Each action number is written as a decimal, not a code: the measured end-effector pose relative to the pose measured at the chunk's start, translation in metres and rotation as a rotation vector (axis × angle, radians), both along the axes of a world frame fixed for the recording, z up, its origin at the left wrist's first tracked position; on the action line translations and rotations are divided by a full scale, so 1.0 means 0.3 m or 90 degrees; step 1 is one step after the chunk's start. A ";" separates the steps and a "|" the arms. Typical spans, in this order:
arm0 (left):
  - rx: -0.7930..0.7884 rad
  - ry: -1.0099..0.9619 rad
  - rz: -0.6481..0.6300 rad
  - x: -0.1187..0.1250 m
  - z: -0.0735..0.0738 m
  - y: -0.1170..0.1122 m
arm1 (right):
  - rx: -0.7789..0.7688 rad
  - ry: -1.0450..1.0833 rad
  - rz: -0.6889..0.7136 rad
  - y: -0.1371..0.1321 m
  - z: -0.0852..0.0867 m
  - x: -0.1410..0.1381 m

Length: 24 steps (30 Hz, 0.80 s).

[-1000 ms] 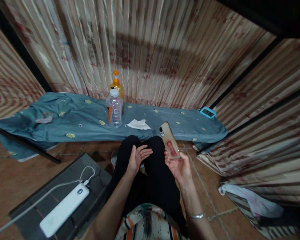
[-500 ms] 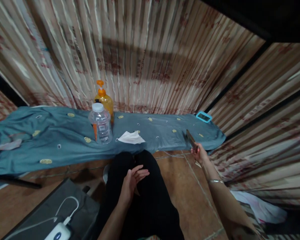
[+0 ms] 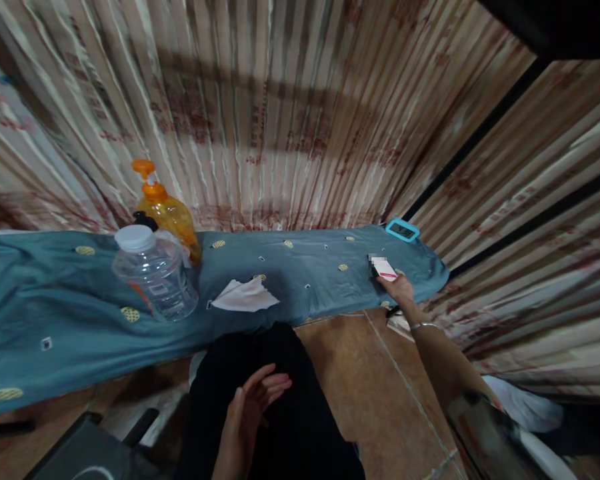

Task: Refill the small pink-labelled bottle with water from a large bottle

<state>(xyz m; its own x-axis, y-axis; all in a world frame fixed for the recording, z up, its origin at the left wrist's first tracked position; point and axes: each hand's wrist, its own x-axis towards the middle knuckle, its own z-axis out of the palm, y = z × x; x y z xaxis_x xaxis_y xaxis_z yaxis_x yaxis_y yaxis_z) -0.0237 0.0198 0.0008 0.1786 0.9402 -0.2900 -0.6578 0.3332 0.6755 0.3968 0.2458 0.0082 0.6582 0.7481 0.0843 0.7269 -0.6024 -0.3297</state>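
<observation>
My right hand [image 3: 399,289] reaches out over the right part of the cloth-covered table and grips a smartphone [image 3: 386,269], whose lit screen faces up. Whether the phone touches the cloth I cannot tell. My left hand [image 3: 253,400] hovers above my lap, palm turned inward and fingers loosely spread, holding nothing. Between the hands' reach lies a crumpled white tissue [image 3: 245,296] near the table's front edge.
A clear plastic bottle [image 3: 157,277] with a white cap stands at the left, before an orange pump bottle [image 3: 173,217]. A blue-framed digital clock [image 3: 403,230] sits at the table's far right. Pleated curtains [image 3: 280,120] hang behind. A dark surface [image 3: 85,447] is at lower left.
The phone has turned from edge-on to screen-up in my right hand. My view has shifted, so the bottles appear larger and further left. My left hand stays open over my lap.
</observation>
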 end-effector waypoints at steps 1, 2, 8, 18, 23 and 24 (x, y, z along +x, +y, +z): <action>-0.003 -0.001 0.001 -0.003 -0.002 0.002 | -0.017 -0.015 -0.001 0.010 -0.006 0.001; -0.008 -0.002 -0.003 -0.006 -0.003 0.004 | -0.031 -0.027 -0.002 0.019 -0.012 0.003; -0.019 0.005 -0.010 -0.028 0.009 0.008 | -0.077 -0.081 -0.014 0.070 -0.044 0.029; -0.045 -0.028 -0.038 -0.046 -0.038 0.021 | -0.013 -0.103 -0.105 0.145 -0.095 0.048; -0.060 -0.022 -0.042 -0.047 -0.036 0.027 | 0.066 -0.123 -0.135 0.119 -0.142 0.015; -0.058 -0.021 -0.042 -0.044 -0.031 0.029 | 0.078 -0.124 -0.136 0.109 -0.147 0.009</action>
